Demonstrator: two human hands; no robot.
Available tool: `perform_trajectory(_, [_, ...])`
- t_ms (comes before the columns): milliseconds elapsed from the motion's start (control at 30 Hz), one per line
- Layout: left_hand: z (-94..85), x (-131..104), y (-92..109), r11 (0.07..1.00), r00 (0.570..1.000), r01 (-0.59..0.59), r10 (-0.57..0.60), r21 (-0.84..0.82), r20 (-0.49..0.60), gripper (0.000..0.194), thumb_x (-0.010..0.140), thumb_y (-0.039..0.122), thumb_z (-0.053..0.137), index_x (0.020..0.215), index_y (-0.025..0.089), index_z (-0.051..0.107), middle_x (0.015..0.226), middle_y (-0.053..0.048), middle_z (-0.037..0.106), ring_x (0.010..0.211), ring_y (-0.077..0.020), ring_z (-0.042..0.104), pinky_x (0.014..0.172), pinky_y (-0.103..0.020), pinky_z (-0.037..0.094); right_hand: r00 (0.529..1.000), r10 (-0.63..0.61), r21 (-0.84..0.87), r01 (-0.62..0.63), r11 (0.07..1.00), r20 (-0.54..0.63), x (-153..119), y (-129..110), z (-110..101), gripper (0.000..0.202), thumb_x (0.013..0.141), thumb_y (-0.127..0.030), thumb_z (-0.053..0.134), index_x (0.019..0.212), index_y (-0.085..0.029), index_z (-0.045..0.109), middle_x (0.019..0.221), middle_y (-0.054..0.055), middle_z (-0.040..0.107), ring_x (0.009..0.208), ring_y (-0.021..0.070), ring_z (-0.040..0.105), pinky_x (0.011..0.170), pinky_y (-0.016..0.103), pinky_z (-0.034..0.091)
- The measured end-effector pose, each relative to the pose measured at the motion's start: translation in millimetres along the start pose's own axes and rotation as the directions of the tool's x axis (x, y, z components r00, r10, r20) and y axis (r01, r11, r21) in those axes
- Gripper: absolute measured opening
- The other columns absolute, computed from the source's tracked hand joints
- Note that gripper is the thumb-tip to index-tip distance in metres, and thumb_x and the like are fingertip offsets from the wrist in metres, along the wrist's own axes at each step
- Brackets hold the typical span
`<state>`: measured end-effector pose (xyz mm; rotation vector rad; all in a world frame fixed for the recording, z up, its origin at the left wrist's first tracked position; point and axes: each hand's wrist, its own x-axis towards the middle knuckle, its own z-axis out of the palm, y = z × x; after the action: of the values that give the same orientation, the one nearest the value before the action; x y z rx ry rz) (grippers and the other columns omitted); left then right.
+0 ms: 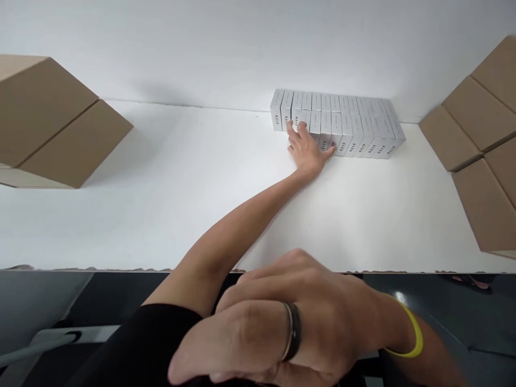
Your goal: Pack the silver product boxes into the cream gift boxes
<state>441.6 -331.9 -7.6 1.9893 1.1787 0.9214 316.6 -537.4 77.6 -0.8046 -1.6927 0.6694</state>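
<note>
My left hand (307, 151) reaches across the white surface to two rows of slim white boxes (357, 126) standing side by side against the wall. Its fingers are spread over the left end of the front row, touching the boxes there. The thumb rests on a box front farther right. Close to the camera is my right hand (282, 317), with a dark ring and a yellow wristband. Its fingers are curled together, and the palm side is hidden, so anything held there cannot be seen.
Large brown cartons (52, 118) stand at the left of the white surface (169, 199), and more stacked brown cartons (475, 129) are at the right. The surface's front edge looks rough. Below it lie a dark floor and a pale metal bar (76, 336).
</note>
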Motion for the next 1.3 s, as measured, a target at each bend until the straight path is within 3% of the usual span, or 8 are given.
perform_trajectory(100, [6.4,4,-1,0.999,0.999,0.019,-0.02,-0.043,-0.026,0.095,0.076,0.029,0.1,0.146,0.024,0.037,0.175,-0.024,0.021,0.164,-0.0395,0.029,0.133,-0.059,0.034,0.997,-0.081,0.281,0.083,0.956,-0.02,-2,11,4,0.016,0.114,-0.029,0.052,0.103,-0.022,0.061,0.093,-0.001,0.072,0.08,0.0098,0.07,0.077,0.02,0.057])
perform_trajectory(233, [11.2,7,-6,0.998,0.999,-0.028,0.026,-0.051,-0.044,0.089,0.077,0.028,0.099,0.142,0.027,0.039,0.17,-0.02,0.031,0.157,-0.036,0.042,0.128,-0.055,0.042,0.985,0.099,0.433,-0.029,0.901,-0.14,-13,17,18,0.01,0.109,-0.031,0.064,0.104,-0.022,0.065,0.076,-0.005,0.062,0.065,0.0083,0.06,0.065,0.021,0.05])
perform_trajectory(500, [-1.2,16,-11,0.998,0.998,-0.055,0.053,-0.043,-0.034,0.089,0.079,0.007,0.089,0.149,0.029,0.038,0.178,-0.017,0.017,0.164,-0.0344,0.03,0.131,-0.057,0.036,0.971,0.183,0.462,-0.091,0.882,-0.157,-40,32,14,0.01,0.108,-0.023,0.061,0.118,-0.021,0.064,0.075,-0.004,0.06,0.058,0.0076,0.055,0.056,0.019,0.045])
perform_trajectory(700, [8.5,15,-5,1.0,1.0,0.023,-0.023,-0.007,-0.012,0.124,0.059,0.035,0.108,0.153,0.027,0.027,0.179,-0.021,0.004,0.165,-0.0409,0.022,0.135,-0.059,0.028,0.94,0.293,0.505,-0.171,0.846,-0.173,-54,39,11,0.013,0.111,-0.027,0.059,0.124,-0.023,0.061,0.076,-0.004,0.061,0.066,0.0087,0.057,0.065,0.021,0.048])
perform_trajectory(833, [24.2,15,10,0.993,0.992,0.112,-0.109,0.044,-0.06,0.11,0.068,0.04,0.1,0.15,0.024,0.029,0.176,-0.023,0.008,0.16,-0.0411,0.029,0.133,-0.057,0.03,0.931,0.31,0.491,-0.182,0.852,-0.193,-58,42,18,0.013,0.112,-0.032,0.058,0.122,-0.023,0.061,0.075,-0.003,0.063,0.066,0.0103,0.057,0.067,0.024,0.048])
perform_trajectory(933, [23.1,15,14,0.994,0.994,0.101,-0.099,0.039,-0.054,0.096,0.072,0.039,0.097,0.144,0.024,0.034,0.171,-0.023,0.02,0.156,-0.0403,0.033,0.13,-0.056,0.033,0.928,0.322,0.484,-0.199,0.852,-0.186,-63,42,22,0.015,0.113,-0.034,0.057,0.121,-0.022,0.061,0.073,-0.002,0.063,0.063,0.0104,0.055,0.064,0.024,0.046])
perform_trajectory(1100, [-15.9,6,1,0.999,0.999,0.021,-0.022,0.045,0.036,0.087,0.068,0.039,0.098,0.131,0.024,0.04,0.154,-0.024,0.039,0.145,-0.04,0.043,0.12,-0.055,0.045,0.895,0.395,0.462,-0.266,0.846,-0.207,-74,38,23,0.019,0.113,-0.039,0.056,0.118,-0.022,0.063,0.072,-0.001,0.063,0.062,0.011,0.053,0.061,0.023,0.043])
perform_trajectory(1300, [-125.5,-8,-20,0.985,0.966,-0.088,0.048,0.149,0.254,0.092,0.048,0.025,0.101,0.121,0.025,0.045,0.135,-0.014,0.047,0.128,-0.0374,0.053,0.106,-0.053,0.057,0.879,0.4,0.495,-0.234,0.837,-0.261,-89,31,19,0.018,0.114,-0.038,0.055,0.122,-0.031,0.069,0.073,-0.002,0.065,0.062,0.0116,0.054,0.06,0.022,0.044])
